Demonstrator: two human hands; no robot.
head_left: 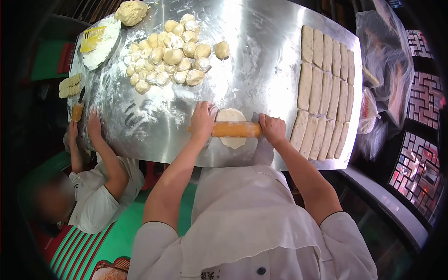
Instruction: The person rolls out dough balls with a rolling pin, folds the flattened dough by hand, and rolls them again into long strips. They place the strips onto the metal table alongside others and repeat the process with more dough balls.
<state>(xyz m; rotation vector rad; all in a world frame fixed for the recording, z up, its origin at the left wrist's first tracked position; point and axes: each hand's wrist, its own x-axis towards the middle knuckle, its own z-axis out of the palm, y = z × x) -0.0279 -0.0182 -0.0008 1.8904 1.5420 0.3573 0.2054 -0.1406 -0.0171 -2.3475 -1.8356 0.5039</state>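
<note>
A wooden rolling pin (pixel 235 129) lies across a flat round of dough (pixel 232 115) near the front edge of the steel table. My left hand (pixel 203 122) grips the pin's left end, and my right hand (pixel 272 128) is closed over its right end. Dough shows above and below the pin; the strip beneath it is hidden. Beyond my left hand sits a floury heap of small dough balls (pixel 173 56), with a single ball (pixel 222 50) apart to its right. To the right of my right hand, long dough strips (pixel 320 91) lie in three rows.
At the far left stand a tray of flour (pixel 108 44) with a yellow scraper (pixel 92 40) and a large dough lump (pixel 132 12). A co-worker's hands (pixel 94 127) are at the left edge, by another rolling pin (pixel 77 112). Plastic bags (pixel 368 109) hang beyond the right edge.
</note>
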